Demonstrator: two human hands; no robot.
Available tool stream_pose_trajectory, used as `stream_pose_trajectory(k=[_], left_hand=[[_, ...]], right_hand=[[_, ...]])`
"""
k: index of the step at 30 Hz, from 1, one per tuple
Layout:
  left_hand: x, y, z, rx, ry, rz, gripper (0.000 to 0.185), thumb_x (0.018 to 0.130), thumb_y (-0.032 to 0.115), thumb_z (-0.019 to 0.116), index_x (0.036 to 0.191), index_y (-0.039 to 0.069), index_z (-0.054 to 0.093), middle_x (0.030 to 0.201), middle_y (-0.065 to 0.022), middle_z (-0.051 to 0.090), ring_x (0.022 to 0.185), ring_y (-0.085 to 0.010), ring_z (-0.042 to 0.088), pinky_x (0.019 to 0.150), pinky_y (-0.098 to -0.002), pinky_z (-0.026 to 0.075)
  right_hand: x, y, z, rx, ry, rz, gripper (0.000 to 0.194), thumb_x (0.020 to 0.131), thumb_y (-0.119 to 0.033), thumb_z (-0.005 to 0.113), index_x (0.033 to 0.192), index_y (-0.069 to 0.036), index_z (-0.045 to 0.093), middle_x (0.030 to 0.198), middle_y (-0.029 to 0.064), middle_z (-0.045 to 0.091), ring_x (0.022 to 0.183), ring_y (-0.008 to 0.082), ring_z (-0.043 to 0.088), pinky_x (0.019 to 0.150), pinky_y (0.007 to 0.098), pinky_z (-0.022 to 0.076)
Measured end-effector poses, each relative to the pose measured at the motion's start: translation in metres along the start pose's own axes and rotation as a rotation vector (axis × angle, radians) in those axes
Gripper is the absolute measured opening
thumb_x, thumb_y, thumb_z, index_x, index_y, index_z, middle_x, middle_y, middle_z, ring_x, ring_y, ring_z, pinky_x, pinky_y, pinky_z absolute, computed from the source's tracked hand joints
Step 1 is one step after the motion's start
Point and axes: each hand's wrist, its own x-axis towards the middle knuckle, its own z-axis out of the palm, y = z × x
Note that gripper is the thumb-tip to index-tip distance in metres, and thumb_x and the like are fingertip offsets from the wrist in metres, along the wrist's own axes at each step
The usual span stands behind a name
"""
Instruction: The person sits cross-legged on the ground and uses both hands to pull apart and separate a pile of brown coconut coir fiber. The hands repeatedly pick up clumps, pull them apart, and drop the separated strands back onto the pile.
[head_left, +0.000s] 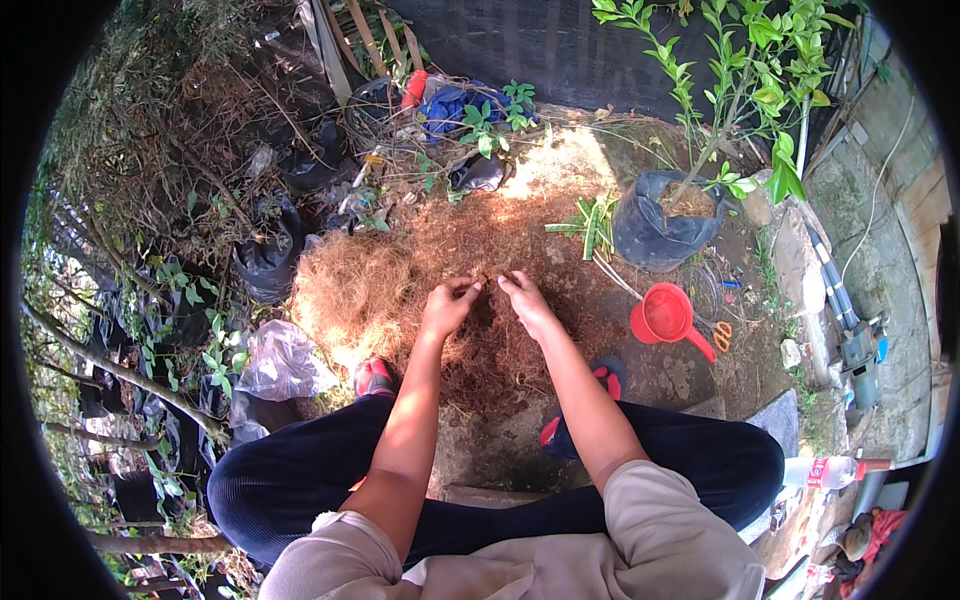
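Observation:
My left hand (450, 306) and my right hand (528, 301) meet fingertip to fingertip in front of me. Between their pinched thumbs and fingers is a small tuft of brown fibre (489, 279), partly hidden by the fingers. Below them, a dark reddish-brown heap of loose fibre (487, 360), which looks like coconut coir, lies on the ground between my feet. A paler, fluffier pile of fibre (352, 289) rises to the left of my left hand.
Right of the heap stand a red plastic dipper (664, 313), orange-handled scissors (722, 337) and a potted sapling in a black grow bag (660, 232). Cut green leaf strips (592, 225) lie nearby. A clear plastic bag (283, 361) sits left; a plastic bottle (821, 472) lies right.

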Motion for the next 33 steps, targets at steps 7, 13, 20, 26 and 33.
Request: stream_pose_trajectory(k=[7,13,20,26,33], left_hand=[[0.000,0.008,0.004,-0.214,-0.089,0.016,0.039,0.092,0.034,0.071,0.114,0.002,0.071,0.096,-0.0059,0.073,0.087,-0.0117,0.064,0.080,-0.0286,0.051],[0.000,0.005,0.004,-0.156,-0.100,0.011,0.038,0.082,0.027,0.081,0.111,0.004,0.074,0.094,-0.0092,0.074,0.081,-0.0139,0.067,0.076,-0.0306,0.054],[0.002,0.001,0.002,-0.089,-0.046,-0.006,0.036,0.082,0.023,0.081,0.108,-0.001,0.073,0.089,-0.0086,0.074,0.079,-0.0124,0.067,0.071,-0.0291,0.055],[0.008,-0.007,0.004,-0.309,0.088,-0.015,0.031,0.088,0.019,0.077,0.107,-0.004,0.072,0.086,-0.0071,0.073,0.076,-0.0095,0.066,0.066,-0.0263,0.054],[-0.004,0.014,-0.008,-0.101,0.138,-0.078,0.036,0.090,0.027,0.075,0.098,-0.007,0.071,0.073,-0.0083,0.071,0.067,-0.0089,0.066,0.061,-0.0267,0.052]], right_hand=[[0.010,0.017,0.004,-0.277,-0.032,-0.244,0.066,0.085,-0.033,0.076,0.133,0.001,0.047,0.128,0.0171,0.059,0.117,0.0245,0.057,0.098,0.0371,0.0451],[0.006,0.019,0.007,-0.488,0.058,-0.415,0.072,0.065,-0.030,0.091,0.118,-0.004,0.050,0.115,0.0179,0.063,0.107,0.0294,0.063,0.090,0.0399,0.0502],[0.005,0.019,0.007,-0.492,0.044,-0.471,0.074,0.061,-0.029,0.093,0.116,-0.004,0.051,0.113,0.0175,0.063,0.106,0.0293,0.063,0.091,0.0395,0.0497],[0.005,0.015,-0.005,-0.457,0.055,-0.351,0.068,0.063,-0.029,0.093,0.114,-0.003,0.055,0.112,0.0149,0.065,0.107,0.0255,0.063,0.094,0.0377,0.0484],[0.009,0.016,-0.010,-0.437,0.143,-0.318,0.065,0.067,-0.028,0.091,0.117,-0.005,0.056,0.116,0.0170,0.066,0.112,0.0283,0.064,0.095,0.0388,0.0490]])
